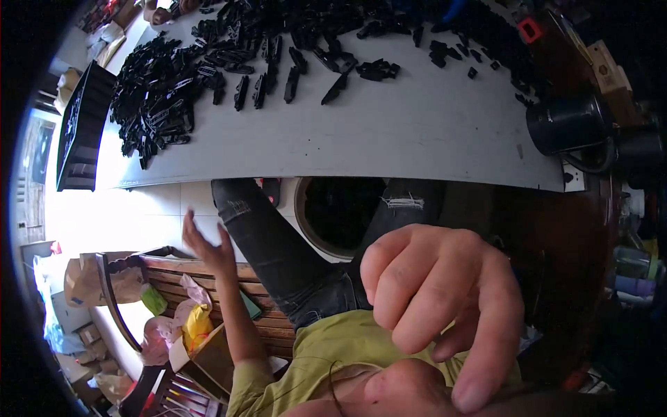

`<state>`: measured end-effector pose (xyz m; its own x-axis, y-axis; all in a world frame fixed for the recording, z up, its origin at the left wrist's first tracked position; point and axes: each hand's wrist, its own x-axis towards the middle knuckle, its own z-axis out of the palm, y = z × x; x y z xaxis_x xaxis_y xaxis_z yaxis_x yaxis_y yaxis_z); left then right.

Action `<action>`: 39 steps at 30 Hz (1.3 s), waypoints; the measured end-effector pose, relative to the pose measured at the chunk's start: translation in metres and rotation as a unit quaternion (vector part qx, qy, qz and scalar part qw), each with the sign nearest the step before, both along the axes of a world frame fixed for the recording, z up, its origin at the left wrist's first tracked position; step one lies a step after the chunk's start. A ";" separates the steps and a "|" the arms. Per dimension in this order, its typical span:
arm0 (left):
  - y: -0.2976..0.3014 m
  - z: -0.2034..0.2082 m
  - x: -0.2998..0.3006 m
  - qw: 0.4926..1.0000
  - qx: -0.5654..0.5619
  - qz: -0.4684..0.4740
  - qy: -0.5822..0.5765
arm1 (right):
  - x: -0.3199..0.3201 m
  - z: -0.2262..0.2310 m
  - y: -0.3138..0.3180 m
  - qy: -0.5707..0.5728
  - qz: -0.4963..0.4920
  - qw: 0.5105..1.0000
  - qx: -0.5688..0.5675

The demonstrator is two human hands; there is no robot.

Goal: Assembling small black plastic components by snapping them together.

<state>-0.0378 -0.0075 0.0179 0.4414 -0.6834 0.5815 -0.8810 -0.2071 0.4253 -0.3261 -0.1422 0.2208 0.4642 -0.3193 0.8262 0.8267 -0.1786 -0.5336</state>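
My right hand [445, 292] is raised large and near in front of my lap. Its index finger stretches down, apart from the loosely bent other fingers, and nothing shows in it. Off to the left, my left hand [208, 243] hangs below the table edge with fingers spread, holding nothing. Beyond both hands is a white table [417, 132], whose far side carries a large heap of small black plastic parts [156, 97]. Several long black pieces [292, 83] lie loose in front of the heap. Neither hand touches them.
A black slatted crate [82, 132] stands at the table's left end. At the right are a dark mug [570, 125] and a red plastic piece [530, 29]. A round dark-filled tub [299, 208] sits between my legs. A cardboard box [212, 361] is beside the wooden bench [278, 340].
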 end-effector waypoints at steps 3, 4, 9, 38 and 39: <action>-0.078 0.040 -0.028 0.987 0.002 -0.160 -0.006 | 0.000 0.000 0.001 0.001 -0.039 0.999 -0.010; -0.099 0.042 -0.041 0.979 0.022 -0.202 -0.004 | -0.005 0.002 0.002 0.007 -0.048 0.999 -0.013; -0.186 0.045 -0.093 0.930 0.076 -0.359 0.026 | -0.024 0.003 -0.003 0.048 -0.065 0.996 -0.025; -0.205 0.028 -0.101 0.915 0.045 -0.382 0.118 | -0.026 -0.159 -0.143 0.476 -0.357 0.773 0.221; -0.205 0.028 -0.101 0.911 0.053 -0.386 0.135 | -0.020 -0.160 -0.133 0.486 -0.392 0.776 0.086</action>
